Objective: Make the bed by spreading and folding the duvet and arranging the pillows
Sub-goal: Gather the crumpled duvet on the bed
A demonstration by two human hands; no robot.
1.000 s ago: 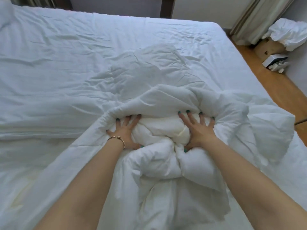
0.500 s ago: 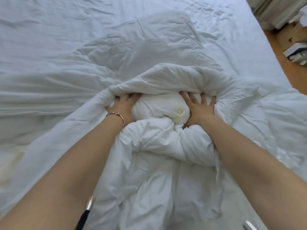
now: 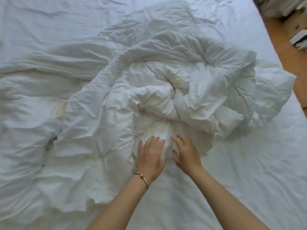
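Both hands flat on the near edge, lower centre: left hand (image 3: 152, 156) and right hand (image 3: 186, 154), fingers loose, no grip. The crumpled white padded duvet (image 3: 166, 90) sits knotted mid-frame on the white-sheeted bed (image 3: 249, 180); tugging the wrong fold could tighten that twist.

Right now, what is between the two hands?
In the head view, a narrow bunched fold of the white duvet lies between the left hand and the right hand.

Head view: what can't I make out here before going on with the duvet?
- Pillows: none in frame.
- Duvet corners: lost in the bunched folds.
- Left hand and right hand: motion-blurred, grip on fabric unclear.
- Floor items: cut off by the right edge.
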